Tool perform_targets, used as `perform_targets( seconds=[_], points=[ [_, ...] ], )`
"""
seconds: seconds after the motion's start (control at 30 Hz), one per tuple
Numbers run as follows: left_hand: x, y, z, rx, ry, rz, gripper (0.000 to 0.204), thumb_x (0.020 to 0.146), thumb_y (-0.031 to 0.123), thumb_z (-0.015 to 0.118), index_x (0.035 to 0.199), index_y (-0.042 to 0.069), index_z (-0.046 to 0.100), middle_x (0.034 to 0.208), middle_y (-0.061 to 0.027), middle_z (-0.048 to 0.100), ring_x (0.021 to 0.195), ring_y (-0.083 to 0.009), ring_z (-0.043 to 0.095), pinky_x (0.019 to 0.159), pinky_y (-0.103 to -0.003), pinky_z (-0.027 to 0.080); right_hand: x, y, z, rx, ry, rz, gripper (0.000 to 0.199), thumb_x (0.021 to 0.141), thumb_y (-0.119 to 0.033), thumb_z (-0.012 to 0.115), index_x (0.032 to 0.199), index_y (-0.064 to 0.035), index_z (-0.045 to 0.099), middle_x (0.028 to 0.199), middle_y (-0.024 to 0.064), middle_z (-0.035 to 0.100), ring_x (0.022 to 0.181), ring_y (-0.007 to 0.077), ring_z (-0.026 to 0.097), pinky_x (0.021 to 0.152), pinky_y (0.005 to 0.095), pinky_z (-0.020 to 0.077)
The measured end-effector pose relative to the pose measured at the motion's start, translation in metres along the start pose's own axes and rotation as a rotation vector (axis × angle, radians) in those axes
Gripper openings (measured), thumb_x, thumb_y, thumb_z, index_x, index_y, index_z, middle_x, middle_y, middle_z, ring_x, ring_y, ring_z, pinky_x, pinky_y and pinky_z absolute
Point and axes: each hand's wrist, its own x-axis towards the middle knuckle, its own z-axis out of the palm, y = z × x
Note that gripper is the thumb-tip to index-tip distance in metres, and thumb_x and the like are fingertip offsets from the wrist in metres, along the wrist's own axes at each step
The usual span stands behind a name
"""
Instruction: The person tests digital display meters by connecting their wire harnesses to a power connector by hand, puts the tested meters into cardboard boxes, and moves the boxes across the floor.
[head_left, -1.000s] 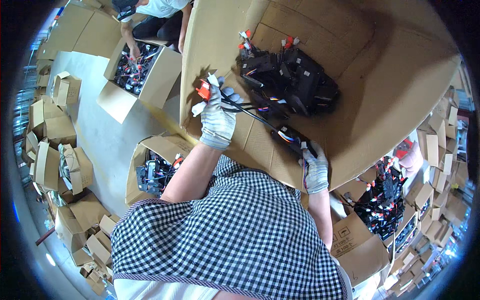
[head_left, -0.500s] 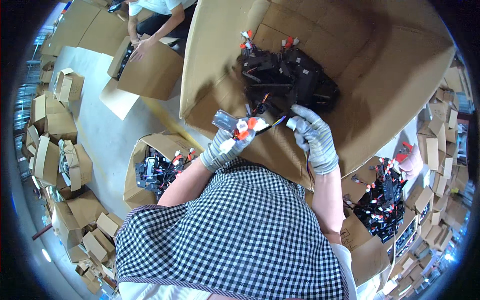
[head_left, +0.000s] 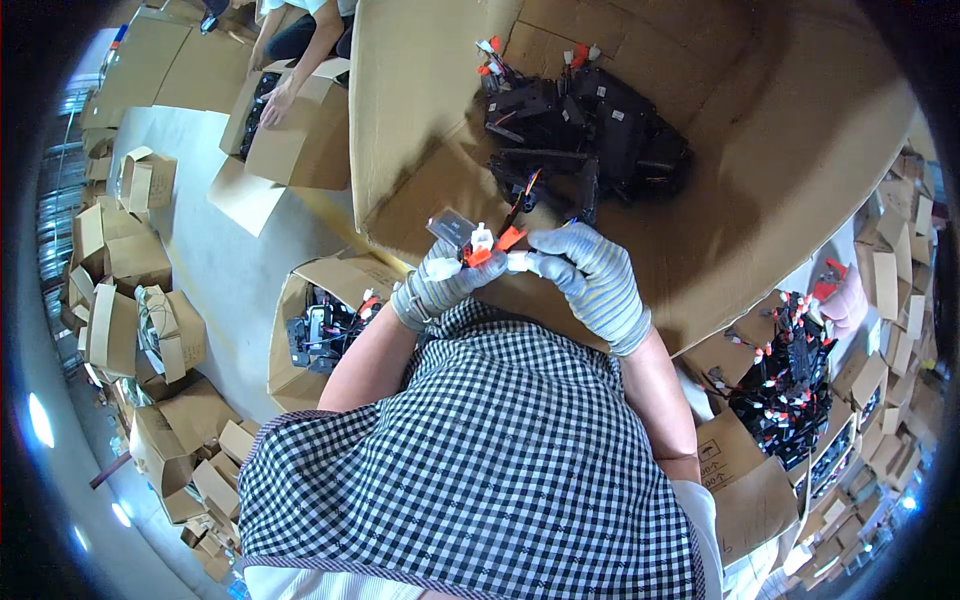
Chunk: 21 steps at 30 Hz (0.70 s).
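Observation:
My left hand [head_left: 437, 283], in a grey knit glove, grips a small wired part with red and white plastic connectors [head_left: 478, 243]. My right hand [head_left: 590, 277], also gloved, pinches the white end of the same part from the right. Both hands meet just in front of a large open cardboard box [head_left: 760, 170]. A heap of black wired parts [head_left: 585, 130] lies inside that box, beyond my hands. Thin wires run from the held part up toward the heap.
An open box of similar parts [head_left: 320, 330] sits below my left arm. Another box of black and red parts [head_left: 785, 385] stands at the right. Another person's hand [head_left: 278, 100] works in a box at the top left. Small folded cartons [head_left: 130, 300] pile along the left.
My hands drew together in front of me, from reaching into the heap to holding one connector part between them. The person at the top left shifted their hand in their box.

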Motion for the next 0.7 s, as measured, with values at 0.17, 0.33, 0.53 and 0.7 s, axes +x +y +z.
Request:
perform_targets(
  seconds=[0.17, 0.33, 0.53, 0.7],
  points=[
    [0.001, 0.003, -0.004, 0.115, -0.160, -0.006, 0.026, 0.077, 0.016, 0.070, 0.096, 0.012, 0.052, 0.084, 0.0036, 0.050, 0.077, -0.0094, 0.047, 0.068, -0.025, 0.040, -0.008, 0.009, 0.002, 0.224, -0.069, 0.245, 0.024, 0.083, -0.016, 0.063, 0.103, -0.0025, 0.062, 0.090, 0.0106, 0.065, 0.081, 0.0180, 0.063, 0.072, 0.0286, 0.0501],
    [0.005, 0.003, -0.007, -0.070, -0.102, -0.124, 0.021, 0.077, 0.014, 0.068, 0.090, 0.009, 0.053, 0.084, 0.0027, 0.052, 0.076, -0.0091, 0.047, 0.068, -0.026, 0.041, -0.016, 0.020, 0.029, 0.465, 0.037, 0.528, 0.027, 0.087, -0.023, 0.060, 0.106, -0.0035, 0.062, 0.081, 0.0037, 0.063, 0.069, 0.0106, 0.058, 0.060, 0.0238, 0.0464],
    [0.003, -0.007, -0.012, -0.317, -0.105, -0.153, 0.028, 0.077, 0.010, 0.066, 0.100, 0.009, 0.050, 0.087, 0.0027, 0.052, 0.082, -0.0108, 0.052, 0.076, -0.026, 0.043, -0.015, 0.028, 0.031, 0.169, -0.122, 0.546, 0.030, 0.090, -0.036, 0.050, 0.090, -0.0079, 0.061, 0.067, 0.0141, 0.059, 0.062, 0.0294, 0.060, 0.058, 0.0382, 0.0480],
    [0.007, -0.002, -0.015, -0.048, -0.138, -0.261, 0.030, 0.079, 0.012, 0.065, 0.107, 0.008, 0.053, 0.092, 0.0020, 0.055, 0.084, -0.0092, 0.051, 0.075, -0.026, 0.043, -0.025, 0.022, 0.030, 0.164, -0.025, 0.323, 0.028, 0.094, -0.030, 0.045, 0.092, -0.0071, 0.060, 0.064, 0.0105, 0.058, 0.060, 0.0240, 0.059, 0.059, 0.0353, 0.0464]
  ],
)
